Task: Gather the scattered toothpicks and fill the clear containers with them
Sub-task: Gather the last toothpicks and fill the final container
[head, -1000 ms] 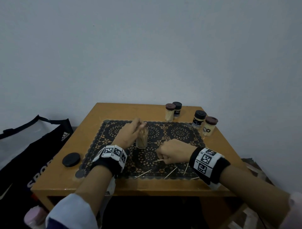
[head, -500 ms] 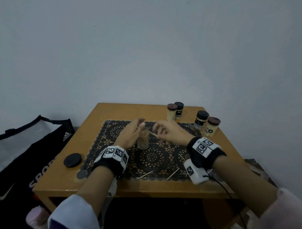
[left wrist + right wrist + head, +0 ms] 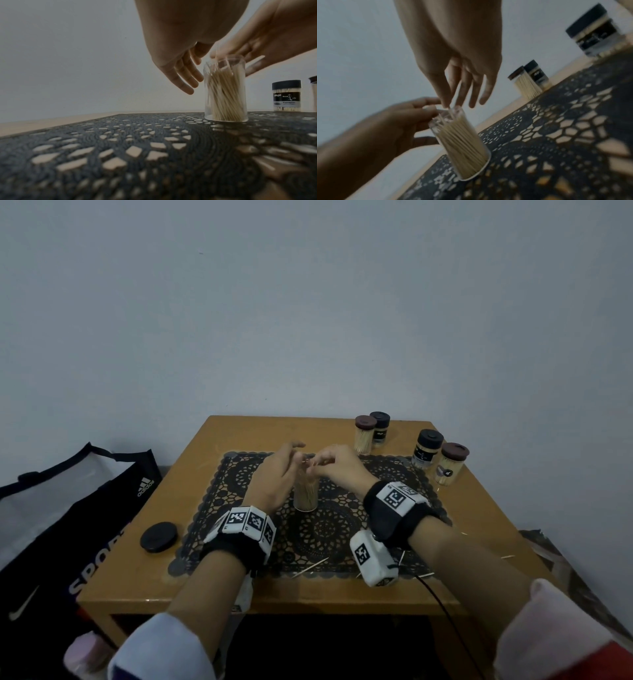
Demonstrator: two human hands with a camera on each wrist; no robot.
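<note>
I am feeding a thin wooden toothpick (image 3: 453,100) into the open clear plastic cylinder container (image 3: 306,494), which is standing upright near the middle of the black lace-patterned placemat (image 3: 322,529) and is already packed close to its rim with pale sticks. My right hand (image 3: 337,469) is hovering just over the mouth, thumb and forefinger pinching the stick as its tip enters; the other fingers are hanging straight down. My left hand (image 3: 274,481) is cupping the far-left side of the container, fingers loose and extended beside the rim, steadying rather than clutching it as far as the wrist views show. By my reckoning the job is well along: four capped containers (image 3: 411,445), two with brown lids and two with black, are standing full along the back right of the wooden table (image 3: 191,470), and this one is looking nearly full. Still to be gathered are several loose toothpicks (image 3: 310,567) lying along the near edge of the placemat and a couple on the bare wood to the right, and the round black lid (image 3: 159,536) is waiting on the table to my left. A second ago my right hand was down on the mat picking up a stick; half a second ago it was carrying it toward the container; now it is over the opening.
</note>
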